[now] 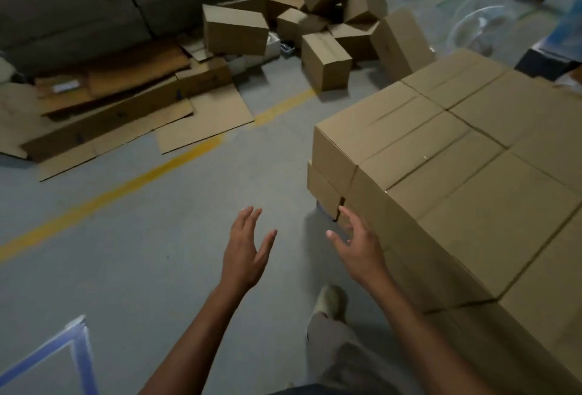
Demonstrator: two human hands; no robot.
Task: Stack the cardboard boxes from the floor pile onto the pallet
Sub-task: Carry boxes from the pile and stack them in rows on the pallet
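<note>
A neat stack of brown cardboard boxes (441,155) fills the right side, layered several boxes wide; the pallet beneath is hidden. A loose pile of cardboard boxes (318,16) lies tumbled on the floor at the top centre. My left hand (247,249) hovers over the grey floor with fingers straight, holding nothing. My right hand (356,245) is spread open just beside the stack's near corner, also holding nothing.
Flattened cardboard sheets (119,111) cover the floor at the left, in front of a grey sofa (94,0). A yellow floor line (151,174) runs diagonally. Blue tape (75,350) marks the lower-left floor. My shoe (330,301) stands by the stack.
</note>
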